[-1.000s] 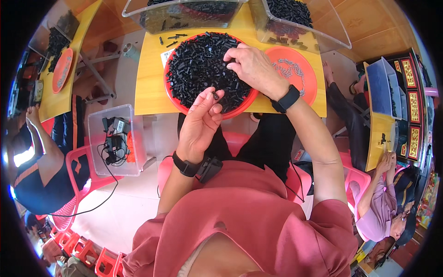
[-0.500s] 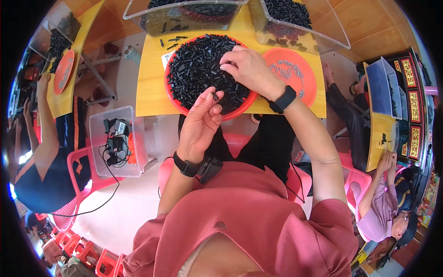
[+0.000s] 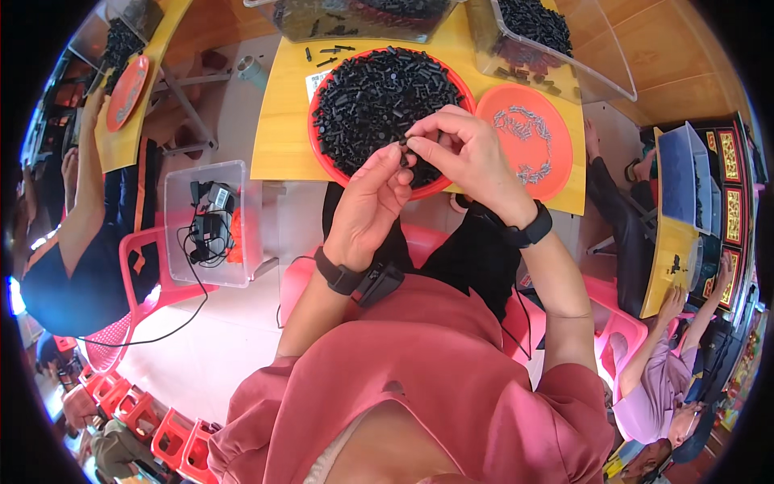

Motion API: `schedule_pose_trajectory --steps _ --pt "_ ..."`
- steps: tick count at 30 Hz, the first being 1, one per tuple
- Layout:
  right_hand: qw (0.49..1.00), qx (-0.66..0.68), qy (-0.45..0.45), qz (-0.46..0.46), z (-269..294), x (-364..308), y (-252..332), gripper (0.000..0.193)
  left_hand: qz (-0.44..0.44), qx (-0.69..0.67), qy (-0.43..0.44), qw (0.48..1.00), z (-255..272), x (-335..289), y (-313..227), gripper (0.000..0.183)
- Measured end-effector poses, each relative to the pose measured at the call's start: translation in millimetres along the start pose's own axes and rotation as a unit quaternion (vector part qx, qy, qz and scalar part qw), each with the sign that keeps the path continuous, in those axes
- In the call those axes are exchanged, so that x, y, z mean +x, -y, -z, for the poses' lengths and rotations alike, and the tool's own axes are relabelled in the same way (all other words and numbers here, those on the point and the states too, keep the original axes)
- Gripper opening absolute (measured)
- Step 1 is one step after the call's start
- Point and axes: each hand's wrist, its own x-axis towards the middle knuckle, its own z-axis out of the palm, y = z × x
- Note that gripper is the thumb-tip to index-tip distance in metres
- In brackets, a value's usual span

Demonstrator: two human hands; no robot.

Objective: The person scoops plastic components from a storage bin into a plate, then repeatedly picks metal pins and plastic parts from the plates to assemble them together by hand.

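My left hand (image 3: pixel 372 200) and my right hand (image 3: pixel 461 153) meet over the near part of a red round tray (image 3: pixel 317 153) heaped with small black plastic parts (image 3: pixel 371 101). Between the left thumb and fingers is a small black plastic part (image 3: pixel 405 153), mostly covered by the fingertips. The right thumb and forefinger pinch at its upper end, touching the left fingertips; whether they hold a second piece cannot be made out. Right of the tray, an orange plate (image 3: pixel 552 121) bears small silvery metal pieces (image 3: pixel 524 129), likely screws or pins.
Clear plastic bins (image 3: pixel 556 68) of black parts stand at the table's (image 3: pixel 278 145) far side. Several loose black pieces (image 3: pixel 329 61) lie by the tray. To the left, a clear box (image 3: pixel 173 234) holds black adapters and cables. Co-workers sit at tables on both sides.
My right hand has come from the heap of parts toward my left hand, and their fingertips now meet. The whole view has shifted slightly.
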Motion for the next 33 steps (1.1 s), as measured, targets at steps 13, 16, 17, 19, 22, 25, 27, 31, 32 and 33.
schedule_pose_trajectory --steps 13,16,17,19,22,25,27,31,32,33 --pt "0.989 -0.007 -0.137 0.046 -30.1 -34.0 3.2 0.012 -0.086 0.012 -0.028 0.996 -5.9 -2.8 4.0 0.013" --pt "0.99 0.006 -0.139 0.034 -33.5 -36.1 2.6 0.012 -0.111 0.035 -0.031 0.993 -6.1 -3.3 5.6 0.013" --pt "0.989 0.013 -0.146 0.032 -34.7 -36.8 2.9 0.012 -0.12 0.042 -0.035 0.991 -6.3 -3.2 6.0 0.013" --pt "0.988 0.022 -0.153 0.028 -37.6 -38.4 3.0 0.012 -0.129 0.05 -0.04 0.99 -5.7 -3.1 6.7 0.013" --pt "0.986 0.024 -0.165 0.03 -41.3 -41.6 2.1 0.012 -0.131 0.053 -0.047 0.989 -5.7 -2.0 8.3 0.014" --pt "0.984 0.027 -0.177 0.018 -45.1 -43.8 1.6 0.011 -0.135 0.06 -0.045 0.988 -7.0 -1.8 9.8 0.015" --pt "0.981 0.003 -0.193 0.034 -47.0 -44.4 1.8 0.011 -0.142 0.069 -0.042 0.987 -7.1 -1.7 10.1 0.015" --pt "0.98 0.014 -0.199 0.028 -47.8 -47.0 6.7 0.01 -0.154 0.087 -0.031 0.984 -9.8 -2.9 11.4 0.014" --pt "0.979 0.028 -0.199 0.027 -48.1 -47.8 7.8 0.009 -0.16 0.092 -0.025 0.982 -10.7 -3.1 11.9 0.014" --pt "0.979 0.042 -0.199 0.026 -48.5 -48.4 8.3 0.009 -0.165 0.098 -0.019 0.981 -11.5 -3.4 12.3 0.013"
